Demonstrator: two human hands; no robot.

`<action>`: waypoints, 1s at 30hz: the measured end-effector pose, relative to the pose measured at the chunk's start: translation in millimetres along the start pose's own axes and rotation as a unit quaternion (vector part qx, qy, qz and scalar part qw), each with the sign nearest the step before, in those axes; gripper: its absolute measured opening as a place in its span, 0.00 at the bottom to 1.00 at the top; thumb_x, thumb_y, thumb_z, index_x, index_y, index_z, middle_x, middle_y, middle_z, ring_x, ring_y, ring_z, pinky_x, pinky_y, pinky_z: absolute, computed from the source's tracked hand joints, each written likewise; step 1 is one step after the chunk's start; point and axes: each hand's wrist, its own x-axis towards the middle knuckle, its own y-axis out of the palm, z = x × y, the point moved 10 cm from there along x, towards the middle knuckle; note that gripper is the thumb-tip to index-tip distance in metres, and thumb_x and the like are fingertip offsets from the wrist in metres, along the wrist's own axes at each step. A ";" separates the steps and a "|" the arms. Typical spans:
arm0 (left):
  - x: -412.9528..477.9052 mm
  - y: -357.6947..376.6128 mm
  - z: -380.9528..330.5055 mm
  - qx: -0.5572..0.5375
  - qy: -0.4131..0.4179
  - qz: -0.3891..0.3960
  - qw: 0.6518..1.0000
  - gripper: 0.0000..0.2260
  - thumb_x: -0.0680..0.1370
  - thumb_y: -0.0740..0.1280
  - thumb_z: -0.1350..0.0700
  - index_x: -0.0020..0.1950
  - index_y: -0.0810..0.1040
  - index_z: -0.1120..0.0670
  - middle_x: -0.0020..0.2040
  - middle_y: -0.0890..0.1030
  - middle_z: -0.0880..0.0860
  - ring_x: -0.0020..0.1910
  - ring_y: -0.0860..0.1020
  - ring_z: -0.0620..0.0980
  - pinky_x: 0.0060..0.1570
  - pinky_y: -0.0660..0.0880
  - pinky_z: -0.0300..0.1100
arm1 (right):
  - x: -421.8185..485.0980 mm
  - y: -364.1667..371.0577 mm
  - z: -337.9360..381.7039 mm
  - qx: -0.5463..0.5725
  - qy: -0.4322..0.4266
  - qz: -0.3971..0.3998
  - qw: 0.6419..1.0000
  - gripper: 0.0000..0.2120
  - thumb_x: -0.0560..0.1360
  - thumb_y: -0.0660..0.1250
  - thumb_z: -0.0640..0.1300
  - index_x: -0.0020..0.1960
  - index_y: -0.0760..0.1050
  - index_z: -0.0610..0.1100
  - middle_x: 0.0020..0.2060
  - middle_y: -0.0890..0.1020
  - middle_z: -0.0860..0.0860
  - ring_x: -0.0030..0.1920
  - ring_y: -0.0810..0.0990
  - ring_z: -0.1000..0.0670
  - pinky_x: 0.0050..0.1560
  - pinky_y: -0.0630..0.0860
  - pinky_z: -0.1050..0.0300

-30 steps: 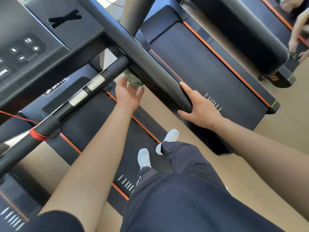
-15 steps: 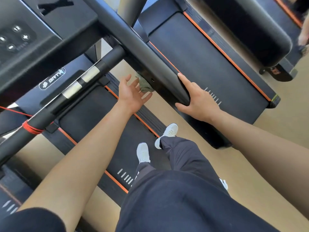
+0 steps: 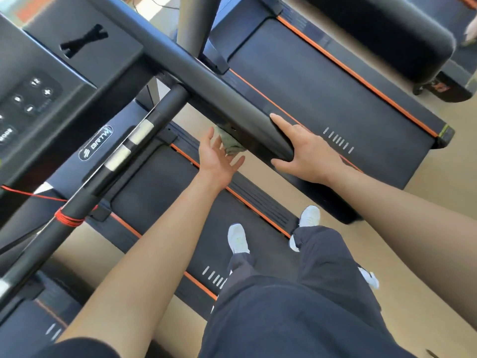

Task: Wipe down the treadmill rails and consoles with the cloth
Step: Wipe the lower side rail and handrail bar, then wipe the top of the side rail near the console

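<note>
Since a second ago the cloth and the left hand have slid down the rail, away from its joint with the bar and closer to the right hand, which has kept its place at the rail's lower end. In the middle of the frame the left hand is turned palm up with its fingers straight and spread, pressing the greenish cloth against the underside of the rail; most of the cloth is hidden between hand and rail. Just to the right, the right hand clasps the rail's end, forefinger laid along the top and thumb tucked beneath. The rail runs from the top of the frame down to the centre. At the upper left sits the console with its round buttons, somewhat blurred. The bar slants from the rail to the lower left edge, carrying two silver pads and a winding of red cord. Below the hands, white shoes and dark trousers stand on the belt, edged in orange. A second treadmill lies at the upper right on the tan floor.
</note>
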 end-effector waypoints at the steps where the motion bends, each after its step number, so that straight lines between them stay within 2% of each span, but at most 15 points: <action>1: -2.4 3.2 11.7 0.007 -0.011 0.005 1.000 0.28 0.78 0.61 0.37 0.72 0.75 0.50 0.69 0.79 0.56 0.67 0.78 0.56 0.65 0.74 0.56 | -0.1 0.3 0.8 0.001 -0.003 -0.001 1.000 0.44 0.72 0.69 0.60 0.79 0.45 0.66 0.51 0.74 0.50 0.52 0.77 0.43 0.55 0.77 0.44; 6: -18.9 22.4 82.2 0.032 -0.067 0.023 0.997 0.27 0.79 0.60 0.38 0.71 0.77 0.52 0.68 0.80 0.57 0.67 0.79 0.58 0.68 0.73 0.57 | -1.3 1.3 -3.0 0.013 -0.012 0.012 1.000 0.45 0.72 0.70 0.61 0.79 0.45 0.66 0.51 0.74 0.51 0.52 0.77 0.44 0.55 0.77 0.45; 9: -31.8 31.6 119.8 0.038 -0.096 0.033 0.994 0.26 0.80 0.59 0.40 0.71 0.77 0.53 0.68 0.80 0.58 0.66 0.79 0.59 0.69 0.72 0.57 | -3.8 2.4 -5.9 0.044 -0.018 0.054 0.997 0.45 0.74 0.70 0.60 0.80 0.44 0.65 0.57 0.74 0.50 0.57 0.77 0.45 0.59 0.75 0.46; 12: -48.3 36.7 150.6 0.032 -0.122 0.034 0.991 0.25 0.81 0.57 0.41 0.71 0.77 0.55 0.68 0.79 0.59 0.67 0.79 0.59 0.70 0.71 0.58 | -20.1 2.5 -16.5 0.081 -0.015 0.090 0.993 0.44 0.76 0.70 0.59 0.81 0.44 0.63 0.67 0.73 0.50 0.64 0.74 0.47 0.64 0.71 0.52; 17: -71.0 50.5 193.0 0.043 -0.162 0.038 0.985 0.25 0.82 0.57 0.41 0.70 0.77 0.56 0.69 0.78 0.59 0.68 0.78 0.59 0.70 0.71 0.58 | -78.9 2.4 -63.6 0.088 0.030 0.091 0.991 0.40 0.77 0.67 0.61 0.80 0.46 0.64 0.70 0.72 0.53 0.68 0.72 0.49 0.67 0.70 0.51; 20: -81.4 58.9 214.7 0.049 -0.188 0.036 0.980 0.25 0.82 0.57 0.41 0.71 0.76 0.56 0.68 0.79 0.60 0.66 0.79 0.59 0.67 0.74 0.56 | -110.9 0.0 -92.3 0.105 0.066 0.074 0.990 0.38 0.77 0.68 0.61 0.80 0.52 0.62 0.73 0.70 0.56 0.70 0.71 0.52 0.68 0.69 0.54; 22: -88.3 64.4 229.3 0.060 -0.211 0.033 0.975 0.25 0.82 0.57 0.42 0.70 0.76 0.57 0.67 0.80 0.60 0.64 0.80 0.60 0.64 0.76 0.56 | -129.7 0.9 -110.1 0.150 0.104 0.050 0.982 0.35 0.77 0.69 0.61 0.79 0.59 0.59 0.72 0.72 0.57 0.69 0.72 0.54 0.69 0.68 0.57; 25: -97.9 73.8 244.4 0.053 -0.235 0.015 0.971 0.21 0.84 0.57 0.45 0.69 0.77 0.57 0.65 0.81 0.61 0.61 0.82 0.60 0.59 0.79 0.55 | -145.7 6.2 -119.7 0.232 0.135 0.003 0.963 0.27 0.77 0.70 0.57 0.73 0.68 0.55 0.62 0.77 0.59 0.60 0.75 0.57 0.66 0.71 0.56; 27: -102.0 78.2 244.1 0.035 -0.233 -0.007 0.972 0.20 0.85 0.57 0.48 0.70 0.76 0.58 0.66 0.80 0.62 0.59 0.82 0.60 0.55 0.80 0.53 | -147.9 9.0 -119.9 0.262 0.140 -0.020 0.955 0.24 0.77 0.71 0.56 0.70 0.70 0.55 0.59 0.78 0.59 0.58 0.76 0.57 0.65 0.73 0.55; 30: -101.8 76.7 227.7 0.023 -0.208 -0.040 0.977 0.20 0.84 0.59 0.49 0.70 0.75 0.60 0.65 0.79 0.62 0.58 0.81 0.59 0.49 0.82 0.51 | -146.5 12.5 -124.8 0.286 0.146 -0.027 0.947 0.24 0.75 0.72 0.58 0.69 0.71 0.56 0.58 0.79 0.59 0.58 0.77 0.56 0.64 0.74 0.54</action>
